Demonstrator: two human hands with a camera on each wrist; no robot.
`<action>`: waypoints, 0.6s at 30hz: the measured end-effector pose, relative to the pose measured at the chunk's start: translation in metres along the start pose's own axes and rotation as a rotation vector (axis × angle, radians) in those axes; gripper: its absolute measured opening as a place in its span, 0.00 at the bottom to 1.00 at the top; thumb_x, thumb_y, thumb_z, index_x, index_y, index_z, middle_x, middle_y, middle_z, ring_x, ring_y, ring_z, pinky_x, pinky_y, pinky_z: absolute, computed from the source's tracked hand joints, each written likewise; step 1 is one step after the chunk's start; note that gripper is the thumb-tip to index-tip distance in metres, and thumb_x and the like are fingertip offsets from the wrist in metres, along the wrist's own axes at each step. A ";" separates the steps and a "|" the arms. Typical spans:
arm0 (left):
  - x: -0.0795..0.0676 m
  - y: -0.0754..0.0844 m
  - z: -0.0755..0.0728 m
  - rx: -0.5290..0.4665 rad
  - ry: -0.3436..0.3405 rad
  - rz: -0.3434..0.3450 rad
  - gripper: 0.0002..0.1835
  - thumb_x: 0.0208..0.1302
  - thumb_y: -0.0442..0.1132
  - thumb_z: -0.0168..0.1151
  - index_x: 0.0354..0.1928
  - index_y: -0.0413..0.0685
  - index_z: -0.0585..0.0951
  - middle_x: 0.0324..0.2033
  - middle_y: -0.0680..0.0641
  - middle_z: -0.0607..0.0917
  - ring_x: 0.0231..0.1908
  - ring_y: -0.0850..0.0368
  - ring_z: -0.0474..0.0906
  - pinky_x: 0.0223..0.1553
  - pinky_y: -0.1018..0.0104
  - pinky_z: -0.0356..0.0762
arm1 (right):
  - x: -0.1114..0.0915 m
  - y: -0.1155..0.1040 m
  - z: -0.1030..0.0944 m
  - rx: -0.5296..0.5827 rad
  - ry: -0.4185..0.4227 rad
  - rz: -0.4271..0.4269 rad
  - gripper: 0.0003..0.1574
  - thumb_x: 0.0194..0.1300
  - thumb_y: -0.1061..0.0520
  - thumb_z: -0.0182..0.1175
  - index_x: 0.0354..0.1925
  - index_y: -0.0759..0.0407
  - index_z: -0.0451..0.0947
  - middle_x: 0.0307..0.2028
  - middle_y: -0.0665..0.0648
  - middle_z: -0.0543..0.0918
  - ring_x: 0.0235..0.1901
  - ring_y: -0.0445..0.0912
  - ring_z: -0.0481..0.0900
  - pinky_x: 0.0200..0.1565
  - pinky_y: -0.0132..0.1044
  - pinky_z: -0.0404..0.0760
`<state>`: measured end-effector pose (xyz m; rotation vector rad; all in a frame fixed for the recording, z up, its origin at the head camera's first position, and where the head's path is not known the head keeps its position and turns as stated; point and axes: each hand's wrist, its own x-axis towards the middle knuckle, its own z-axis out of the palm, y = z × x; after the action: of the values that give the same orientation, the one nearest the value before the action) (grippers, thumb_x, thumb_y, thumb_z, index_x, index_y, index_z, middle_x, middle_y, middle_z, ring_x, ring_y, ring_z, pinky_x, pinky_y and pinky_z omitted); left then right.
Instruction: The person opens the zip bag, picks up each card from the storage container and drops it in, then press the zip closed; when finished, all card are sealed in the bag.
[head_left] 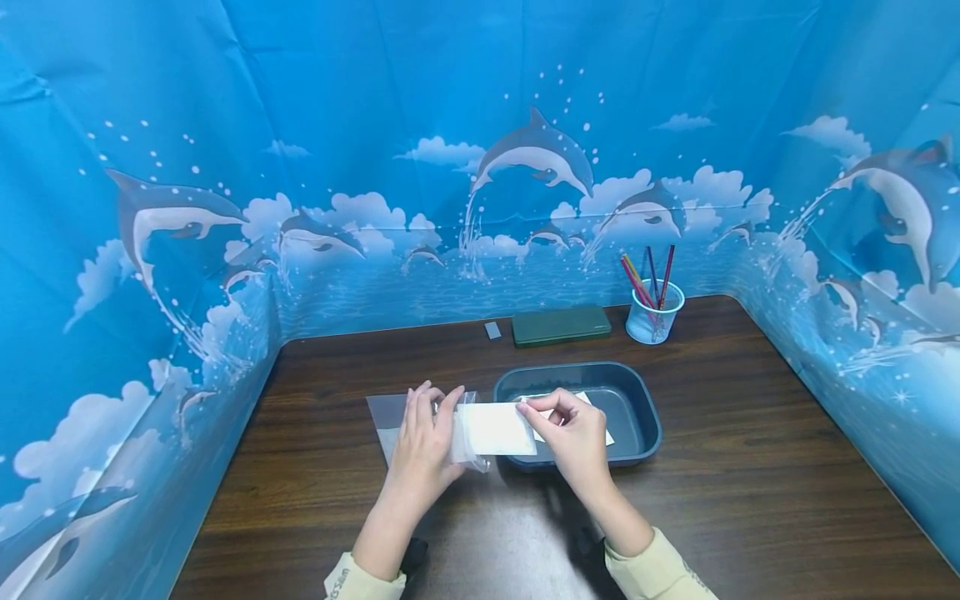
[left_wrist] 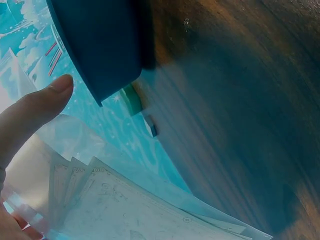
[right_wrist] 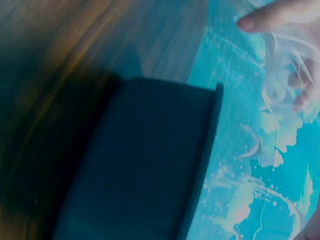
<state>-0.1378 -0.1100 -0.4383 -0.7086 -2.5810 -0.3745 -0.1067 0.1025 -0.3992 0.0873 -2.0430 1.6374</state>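
Note:
My left hand (head_left: 423,442) grips a clear plastic bag (head_left: 381,407) above the table. In the left wrist view, several printed paper slips (left_wrist: 145,210), patterned like banknotes, lie fanned inside the bag, below the left thumb (left_wrist: 42,107). A white paper slip (head_left: 495,427) spans the gap between the hands, its left part at the bag's mouth. My right hand (head_left: 577,437) pinches the slip's upper right corner between thumb and fingertips. Under that hand is a dark blue tray (head_left: 647,417) with more white slips (head_left: 602,427) in it. The right wrist view shows mostly the tray's outer wall.
At the back of the table (head_left: 750,467) lie a small grey block (head_left: 492,330) and a dark green case (head_left: 562,326). A light blue mesh cup (head_left: 651,325) with several pencils stands at the back right. A dolphin-printed curtain (head_left: 337,125) encloses the table's back and sides.

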 end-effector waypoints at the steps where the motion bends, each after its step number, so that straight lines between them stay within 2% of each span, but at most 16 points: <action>1: 0.000 0.000 0.000 -0.001 0.002 0.001 0.60 0.23 0.45 0.87 0.66 0.43 0.66 0.55 0.36 0.69 0.67 0.40 0.56 0.69 0.48 0.47 | -0.001 0.002 0.002 0.008 0.001 -0.001 0.07 0.48 0.65 0.74 0.28 0.61 0.86 0.14 0.53 0.76 0.13 0.45 0.64 0.12 0.31 0.55; 8: -0.001 0.001 0.001 -0.006 -0.001 -0.004 0.60 0.24 0.44 0.87 0.66 0.43 0.66 0.56 0.36 0.69 0.67 0.41 0.55 0.69 0.47 0.49 | -0.005 0.037 0.016 0.042 -0.037 0.056 0.06 0.50 0.55 0.75 0.29 0.50 0.86 0.16 0.47 0.78 0.14 0.45 0.66 0.12 0.30 0.58; 12: -0.001 0.002 0.001 -0.011 -0.003 -0.007 0.60 0.24 0.44 0.87 0.66 0.44 0.66 0.56 0.36 0.69 0.67 0.41 0.55 0.69 0.47 0.49 | -0.007 0.041 0.020 0.050 -0.051 0.049 0.06 0.51 0.51 0.74 0.29 0.48 0.86 0.20 0.45 0.81 0.14 0.45 0.67 0.12 0.31 0.60; 18: -0.001 0.002 0.002 -0.013 0.025 0.007 0.60 0.24 0.45 0.87 0.66 0.43 0.66 0.55 0.36 0.69 0.67 0.41 0.56 0.68 0.46 0.49 | -0.010 0.042 0.024 0.058 -0.089 0.015 0.06 0.53 0.52 0.73 0.33 0.46 0.87 0.25 0.42 0.84 0.14 0.44 0.66 0.13 0.30 0.62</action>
<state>-0.1370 -0.1079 -0.4402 -0.7126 -2.5544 -0.3960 -0.1214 0.0892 -0.4438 0.1686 -2.0664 1.7303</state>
